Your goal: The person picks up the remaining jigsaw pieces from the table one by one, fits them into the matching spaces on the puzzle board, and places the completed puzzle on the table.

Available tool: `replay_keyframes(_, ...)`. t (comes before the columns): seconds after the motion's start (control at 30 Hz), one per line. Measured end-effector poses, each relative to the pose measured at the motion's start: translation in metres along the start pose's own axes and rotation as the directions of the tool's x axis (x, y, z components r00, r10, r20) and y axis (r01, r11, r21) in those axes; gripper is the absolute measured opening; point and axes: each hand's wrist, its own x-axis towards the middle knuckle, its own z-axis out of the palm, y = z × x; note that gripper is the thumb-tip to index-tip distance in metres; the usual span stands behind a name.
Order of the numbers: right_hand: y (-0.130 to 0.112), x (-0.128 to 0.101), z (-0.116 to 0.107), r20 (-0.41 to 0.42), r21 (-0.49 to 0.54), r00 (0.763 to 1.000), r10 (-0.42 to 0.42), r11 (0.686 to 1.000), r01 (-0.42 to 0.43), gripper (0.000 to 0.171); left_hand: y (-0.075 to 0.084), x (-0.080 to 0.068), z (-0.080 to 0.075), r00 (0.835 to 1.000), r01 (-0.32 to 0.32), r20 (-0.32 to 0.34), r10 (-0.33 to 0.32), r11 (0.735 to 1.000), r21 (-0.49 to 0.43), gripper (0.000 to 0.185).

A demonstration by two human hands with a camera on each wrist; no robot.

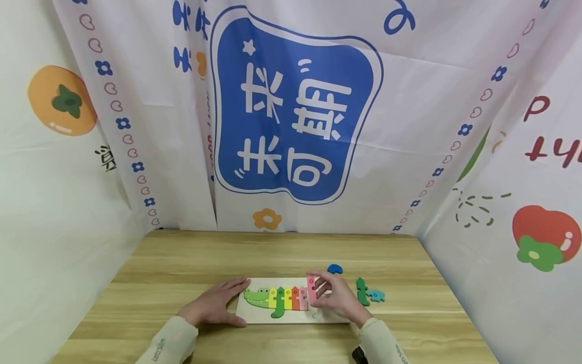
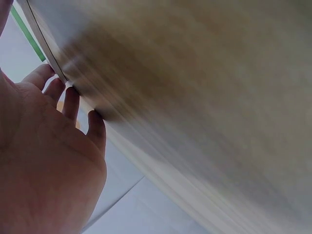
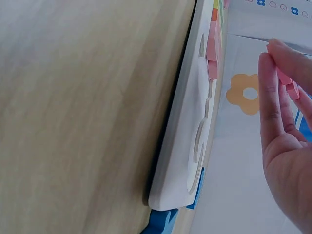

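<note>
**Pink piece held over crocodile puzzle**

The right hand (image 1: pixel 334 297) pinches a pink piece (image 1: pixel 311 289) just above the puzzle board (image 1: pixel 254 316) on the wooden table (image 1: pixel 182 263). The left hand (image 1: pixel 215 303) lies flat, fingers spread, touching the board's left edge. The backdrop banner (image 1: pixel 295 106) carries white Chinese characters, upside down.

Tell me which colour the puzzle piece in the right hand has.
Pink; the puzzle piece pinched by the right hand shows best in the head view.

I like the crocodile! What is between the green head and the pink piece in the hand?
In the head view, between the green head and the pink piece pinched by the right hand sit the fitted yellow, green, orange and pink body pieces.
</note>
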Motion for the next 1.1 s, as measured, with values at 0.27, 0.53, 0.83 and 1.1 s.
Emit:
replay_keyframes(0.27, 0.000, 0.002, 0.001, 0.011, 0.011, 1.000, -0.011, 1.000, 0.011, 0.073, -0.003, 0.001, 0.001, 1.000, 0.009, 0.006, -0.009, 1.000, 0.013, 0.109)
replay_keyframes(0.53, 0.007, 0.005, 0.005, 0.022, 0.004, 0.997, 0.074, 0.997, -0.074, 0.076, -0.006, 0.003, 0.003, 1.000, 0.007, 0.010, -0.007, 1.000, 0.019, 0.110)
replay_keyframes(0.83, 0.014, 0.008, 0.010, 0.041, -0.013, 0.994, 0.098, 0.995, -0.098, 0.075, -0.003, 0.002, 0.001, 1.000, 0.018, 0.010, -0.018, 1.000, 0.007, 0.108)
replay_keyframes(1.1, 0.015, 0.010, 0.013, 0.041, -0.031, 0.994, 0.105, 0.994, -0.104, 0.074, -0.003, 0.002, 0.001, 1.000, 0.013, 0.014, -0.013, 1.000, 0.006, 0.108)
